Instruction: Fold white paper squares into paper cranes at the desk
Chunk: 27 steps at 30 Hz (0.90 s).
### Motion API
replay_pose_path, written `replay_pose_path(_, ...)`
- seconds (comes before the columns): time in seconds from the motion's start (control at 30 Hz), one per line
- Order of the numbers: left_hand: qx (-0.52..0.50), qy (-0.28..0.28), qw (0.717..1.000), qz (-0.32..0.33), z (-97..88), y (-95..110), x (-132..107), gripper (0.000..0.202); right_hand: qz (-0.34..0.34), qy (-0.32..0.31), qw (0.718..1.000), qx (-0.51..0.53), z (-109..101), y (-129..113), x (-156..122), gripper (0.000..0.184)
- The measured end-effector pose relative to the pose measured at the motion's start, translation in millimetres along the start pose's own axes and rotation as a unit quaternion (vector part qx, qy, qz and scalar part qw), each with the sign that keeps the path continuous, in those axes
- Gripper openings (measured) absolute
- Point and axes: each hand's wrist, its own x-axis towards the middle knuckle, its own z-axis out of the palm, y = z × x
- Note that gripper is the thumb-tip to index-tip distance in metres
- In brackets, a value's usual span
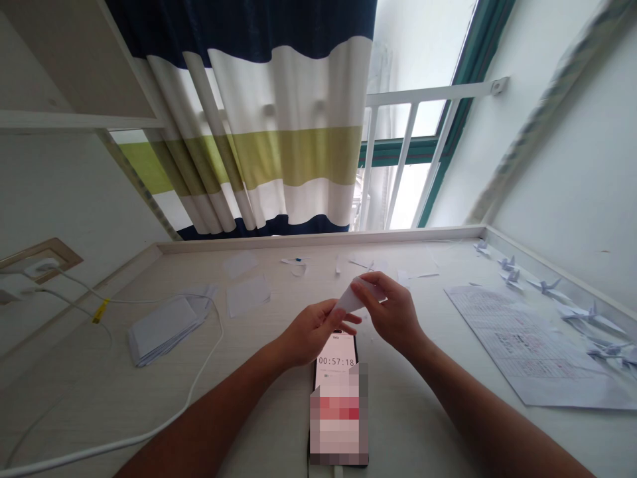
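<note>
A small folded piece of white paper (351, 300) is held up above the desk between both hands. My left hand (318, 332) pinches its lower left end between thumb and fingers, the other fingers partly spread beneath. My right hand (391, 309) grips the paper's upper right part, thumb on the near face. Directly below the hands lies a phone (337, 372) with a timer on its lit screen; its lower part is blurred out. Several folded paper cranes (545, 287) stand in a row along the desk's right edge.
At the left lies a stack of white paper (162, 330), with loose sheets (247, 295) beside it. A white cable (192, 392) curves across the desk's left side. A printed sheet (527, 345) lies at the right. Paper scraps (298, 269) dot the back, below a striped curtain (298, 153).
</note>
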Motion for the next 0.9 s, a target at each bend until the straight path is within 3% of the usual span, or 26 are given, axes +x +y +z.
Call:
replay_pose_path(0.13,-0.007,0.006,1.0,-0.008,0.5,1.1,-0.5,0.047,0.001,0.027,0.999,0.024,-1.4,2.3,2.7,0.036)
replay_pose_path(0.33,-0.023,0.065,0.998,-0.003,2.0,0.3,2.7,0.05,0.013,0.145,0.989,0.021,-4.7,0.3,8.1,0.032)
replay_pose_path(0.6,-0.016,0.108,0.994,0.015,-2.8,-0.7,4.7,0.05,0.134,0.035,0.981,0.135,-5.8,1.3,10.0,0.048)
replay_pose_path(0.77,-0.052,0.097,0.994,0.019,-1.5,2.2,4.6,0.052,0.093,0.056,0.979,0.172,-3.9,7.2,11.1,0.05)
replay_pose_path(0.9,-0.023,0.126,0.991,0.037,-1.9,-1.8,8.0,0.051,0.087,0.052,0.979,0.176,-1.1,7.5,10.6,0.048)
